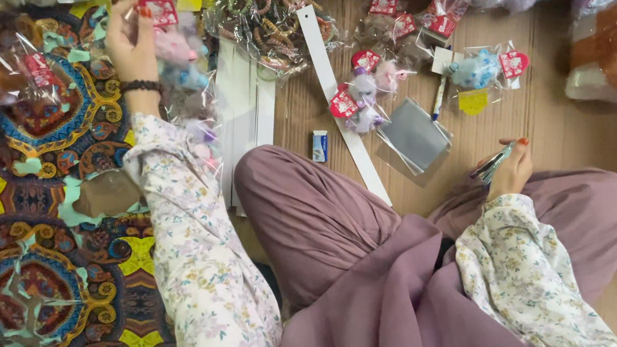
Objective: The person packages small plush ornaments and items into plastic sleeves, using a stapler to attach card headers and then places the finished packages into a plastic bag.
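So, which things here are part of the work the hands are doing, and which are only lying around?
In hand:
- left hand holds a clear packet with a red heart tag
- right hand holds a small stapler-like tool

Lying about:
- long white strip
- blue eraser-like block
- stack of clear bags
- bag of hair ties
- patterned cloth

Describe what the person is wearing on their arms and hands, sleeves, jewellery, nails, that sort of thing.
Both arms are covered to the wrist by long, loose sleeves of cream fabric printed with small pastel flowers. The left hand has a dark beaded bracelet at the wrist, just above the cuff. The right hand shows no bracelet or ring; its fingernails look painted orange-red.
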